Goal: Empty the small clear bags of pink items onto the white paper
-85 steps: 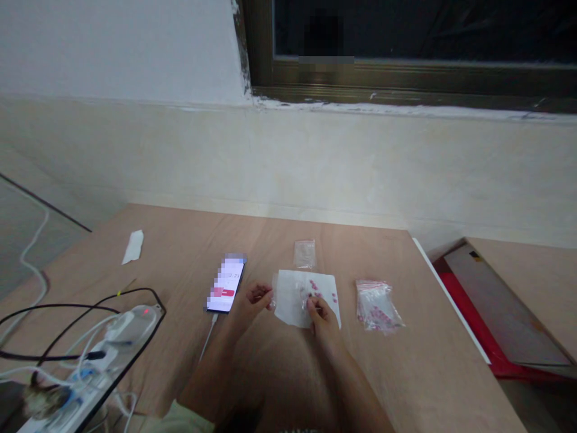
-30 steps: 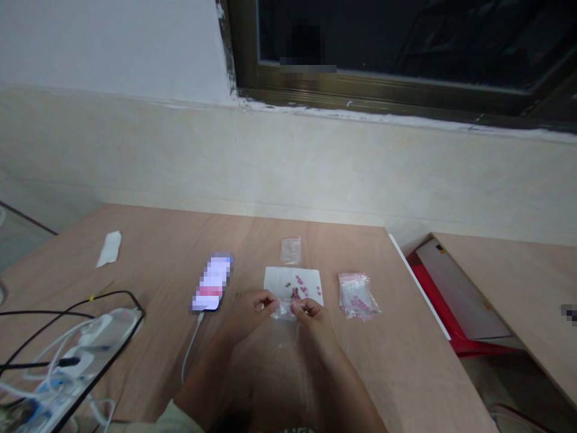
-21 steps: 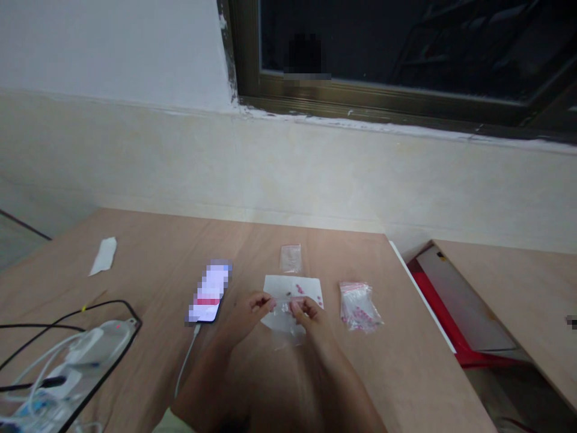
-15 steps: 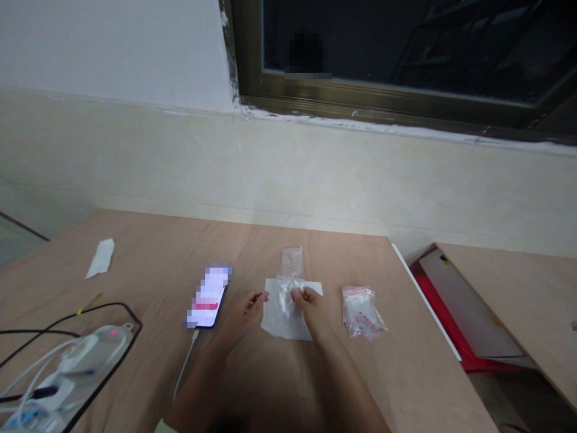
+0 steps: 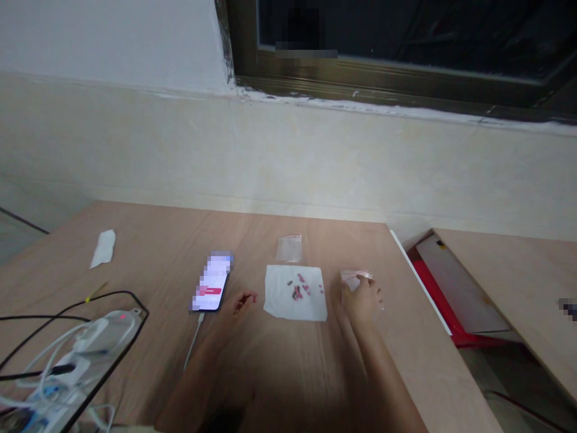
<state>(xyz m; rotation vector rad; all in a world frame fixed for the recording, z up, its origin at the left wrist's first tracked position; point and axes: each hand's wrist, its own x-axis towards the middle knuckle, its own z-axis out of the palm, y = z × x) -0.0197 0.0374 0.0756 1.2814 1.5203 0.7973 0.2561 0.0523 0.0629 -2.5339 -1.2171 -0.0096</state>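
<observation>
We're at a light-brown wooden table (image 5: 288, 367), and one white sheet of paper (image 5: 277, 304) lies in the thick of it. Beyond the paper rises the wall (image 5: 315, 156), beige below and white above, with one dark window (image 5: 406, 30) set in brown framing. Well right of the paper comes a second tabletop (image 5: 523, 264). Now the count! Two hands: the right hand (image 5: 365, 297), right of the paper, fingers spread wide over plastic bags (image 5: 351, 276), their number hidden beneath it; the left hand (image 5: 243, 302), just left of the paper, fingers curled, grip narrow, and whether it holds anything I can't tell. On the paper, several small pinkish pieces (image 5: 296, 293), too blurred for an exact tally. One clear bag (image 5: 289, 248) lies just beyond the paper. One lit phone (image 5: 213, 281) sits left of the paper, one white cable (image 5: 193, 343) at its near end; farther left, one white scrap (image 5: 103, 248) and one power strip (image 5: 128, 328), crowded with plugs.
</observation>
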